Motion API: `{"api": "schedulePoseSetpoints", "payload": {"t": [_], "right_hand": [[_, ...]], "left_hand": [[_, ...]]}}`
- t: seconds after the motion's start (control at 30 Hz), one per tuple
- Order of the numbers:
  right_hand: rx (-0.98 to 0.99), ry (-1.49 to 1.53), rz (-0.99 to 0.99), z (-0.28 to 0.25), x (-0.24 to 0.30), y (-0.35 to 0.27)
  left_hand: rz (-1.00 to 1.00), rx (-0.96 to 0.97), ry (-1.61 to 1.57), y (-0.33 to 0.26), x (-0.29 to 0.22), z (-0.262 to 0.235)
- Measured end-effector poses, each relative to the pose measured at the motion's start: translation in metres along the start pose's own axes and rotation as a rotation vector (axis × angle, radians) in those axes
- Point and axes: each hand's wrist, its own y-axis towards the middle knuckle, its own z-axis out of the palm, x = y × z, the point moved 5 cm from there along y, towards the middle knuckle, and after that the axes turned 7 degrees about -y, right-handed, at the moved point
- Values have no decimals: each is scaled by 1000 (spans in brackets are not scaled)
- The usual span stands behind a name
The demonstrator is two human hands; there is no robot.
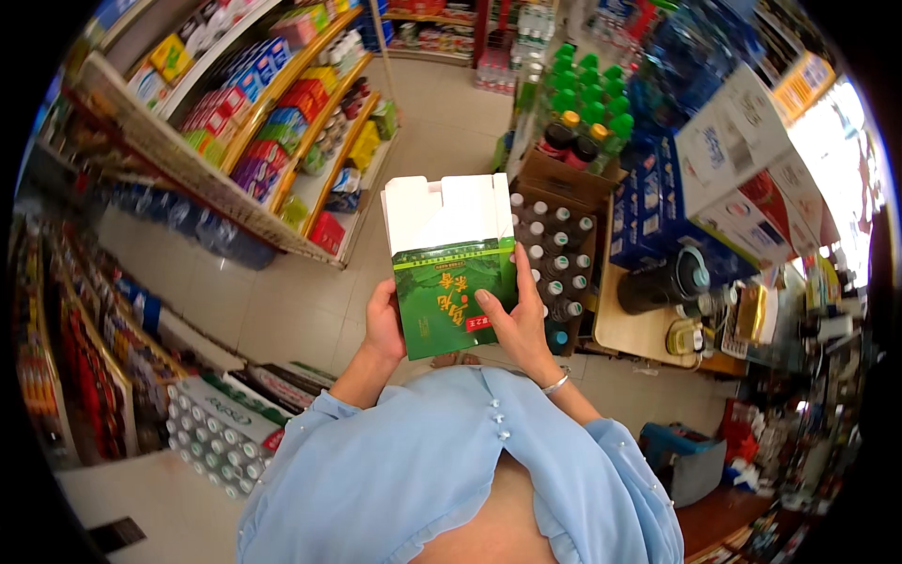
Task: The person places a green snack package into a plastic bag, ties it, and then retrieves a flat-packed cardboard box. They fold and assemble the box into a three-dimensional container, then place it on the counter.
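Both of my hands hold a flat green cardboard box (442, 291) in front of my blue blouse. Its far end stands open, with white flaps (446, 211) folded out away from me. Yellow and red print covers the green face. My left hand (383, 324) grips the left edge, most of its fingers hidden behind the box. On the right side, my right hand (521, 324) has its thumb lying across the green face and its fingers along the edge. The inside of the box cannot be seen.
A shelf unit (216, 188) of packaged goods runs along the left. To the right stand dark capped bottles (559, 249), green-capped bottles (587, 89) and a wooden table (629, 329) bearing a dark jug (662, 282). Shrink-wrapped bottles (211, 432) sit at lower left.
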Motion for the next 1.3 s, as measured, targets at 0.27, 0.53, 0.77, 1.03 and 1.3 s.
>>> {"api": "schedulePoseSetpoints", "payload": {"t": [0.27,0.53,0.77,1.03,1.3], "right_hand": [[263,-56,-149,30,-1,11],[468,33,-211,26,13,-3],[337,-66,-359,14,9,-19],[377,62,-179,-15,2,-28],[109,425,-3,-37,-29,-14]], "left_hand": [[251,-1,585,-19,-12,13],[331,-147,911,-15,30,-5],[435,-125,887,-26,39,27],[444,-185,836,-34,37,17],[602,-285,733,-54,-23,-13]]}}
